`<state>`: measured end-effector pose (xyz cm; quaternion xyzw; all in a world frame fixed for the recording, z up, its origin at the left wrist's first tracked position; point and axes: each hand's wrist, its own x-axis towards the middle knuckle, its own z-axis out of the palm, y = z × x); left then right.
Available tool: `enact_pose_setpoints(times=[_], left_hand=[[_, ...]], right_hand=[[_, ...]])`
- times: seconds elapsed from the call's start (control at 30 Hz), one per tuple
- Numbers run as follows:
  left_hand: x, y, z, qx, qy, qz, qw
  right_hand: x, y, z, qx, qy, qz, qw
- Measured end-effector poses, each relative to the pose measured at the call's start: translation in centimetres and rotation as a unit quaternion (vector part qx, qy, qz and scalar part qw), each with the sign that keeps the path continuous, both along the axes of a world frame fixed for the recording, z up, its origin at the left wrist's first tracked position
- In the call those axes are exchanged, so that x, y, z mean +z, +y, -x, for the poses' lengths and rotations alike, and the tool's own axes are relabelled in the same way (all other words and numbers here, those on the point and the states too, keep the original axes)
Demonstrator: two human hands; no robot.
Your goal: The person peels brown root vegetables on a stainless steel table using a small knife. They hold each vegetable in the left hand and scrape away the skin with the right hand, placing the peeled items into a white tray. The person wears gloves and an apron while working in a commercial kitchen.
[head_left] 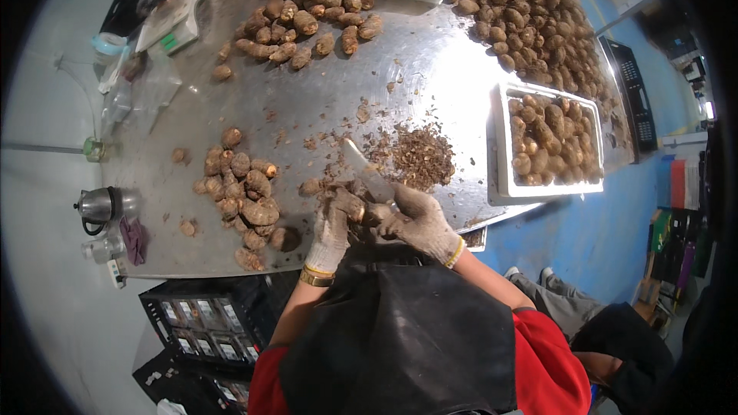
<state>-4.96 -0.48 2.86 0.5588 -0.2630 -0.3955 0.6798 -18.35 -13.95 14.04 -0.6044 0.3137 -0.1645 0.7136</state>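
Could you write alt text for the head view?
A gloved left hand holds a brown tuber and a gloved right hand a knife at a metal table. Dark peelings lie beyond; more tubers lie in piles and in a white box at right.

Knife, near end hidden by right hand

Left hand and right hand, gloved, close together.
Both grip with bent fingers; left forearm rises from lower left, right forearm slants in from lower right.
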Motion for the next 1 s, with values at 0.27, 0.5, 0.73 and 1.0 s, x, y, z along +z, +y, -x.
enact_pose_setpoints(times=[0.27, 0.5, 0.73, 1.0], left_hand=[[6.4, -1.7, 0.9, 0.004, 0.262, 0.065, 0.963], [8.9, -2.5, 0.3, 0.009, -0.241, -0.052, 0.969], [7.3, -2.1, 0.1, -0.012, -0.426, -0.005, 0.905], [8.5, -1.4, 0.2, -0.053, 0.014, -0.147, 0.988]], right_hand=[[-4.2, -1.3, 0.8, -0.005, 0.085, 0.021, 0.996], [-2.9, -2.4, 3.5, -0.018, 0.109, 0.089, 0.990], [-0.5, -0.7, 3.3, 0.022, 0.058, 0.080, 0.995], [-1.2, -0.7, 3.6, 0.046, 0.121, 0.155, 0.979]])
